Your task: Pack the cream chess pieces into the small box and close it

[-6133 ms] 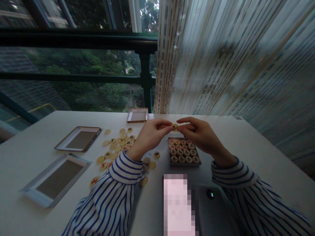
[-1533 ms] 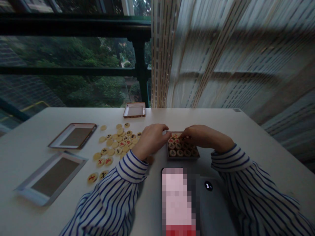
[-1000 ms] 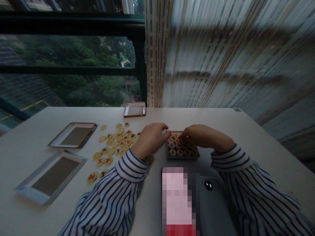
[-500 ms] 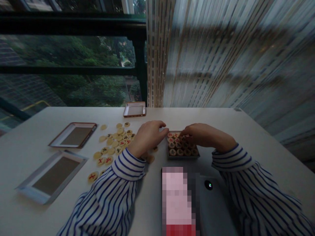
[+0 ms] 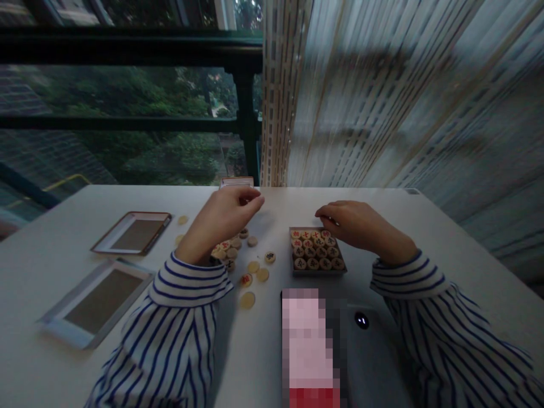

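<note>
My left hand (image 5: pixel 225 218) hovers over the loose Chinese chess pieces (image 5: pixel 233 243), hiding part of the pile. Its thumb and fingers are curled together, and whatever may be between them is out of sight. Some pieces lie face down; others show red or black characters, such as a black-marked piece (image 5: pixel 270 257). Above the back right corner of a small square box (image 5: pixel 318 273) is my right hand (image 5: pixel 357 224), its fingers loosely bent with nothing visible in them. Rows of chess pieces (image 5: pixel 312 251) fill the box, red characters at the back and black nearer me.
Two shallow trays, one brown-rimmed (image 5: pixel 164 229) and one pale (image 5: pixel 51 323), lie at the left. Another small lid or tray (image 5: pixel 237 181) is at the back edge, partly hidden. A phone-like device (image 5: pixel 374 351) and a blurred pink-and-red item (image 5: pixel 308 340) lie at the front.
My left hand has moved left from beside the box to over the pile. My right hand has lifted away from the box, uncovering a red-marked piece in its back right corner.
</note>
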Tool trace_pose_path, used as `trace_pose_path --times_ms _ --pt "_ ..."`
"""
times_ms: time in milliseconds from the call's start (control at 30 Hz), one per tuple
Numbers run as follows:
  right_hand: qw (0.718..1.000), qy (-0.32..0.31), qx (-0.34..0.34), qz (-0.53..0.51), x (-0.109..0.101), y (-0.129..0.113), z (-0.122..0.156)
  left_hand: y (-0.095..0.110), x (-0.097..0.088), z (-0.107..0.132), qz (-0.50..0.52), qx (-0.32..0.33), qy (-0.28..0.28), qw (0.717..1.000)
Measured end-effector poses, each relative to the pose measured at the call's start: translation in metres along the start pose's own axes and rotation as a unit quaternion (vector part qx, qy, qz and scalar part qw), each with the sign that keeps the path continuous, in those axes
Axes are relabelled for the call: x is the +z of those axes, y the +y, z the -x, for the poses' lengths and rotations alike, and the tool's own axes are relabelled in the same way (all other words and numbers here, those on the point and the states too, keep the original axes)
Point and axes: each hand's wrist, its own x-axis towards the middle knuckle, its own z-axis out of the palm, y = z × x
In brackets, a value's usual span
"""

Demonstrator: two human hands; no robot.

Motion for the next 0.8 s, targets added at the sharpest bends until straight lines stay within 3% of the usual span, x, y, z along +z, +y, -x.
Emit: trace_pose_path --times_ms 267,800 --pt "1.0 0.02 0.006 -0.01 -0.006 -0.008 0.0 -0.002 -0.018 0.003 -0.007 -0.027 0.039 0.999" --pt "0.996 0.076 -0.024 -0.042 -0.009 -0.019 0.0 0.0 -0.02 0.006 0.001 -0.015 0.051 0.999"
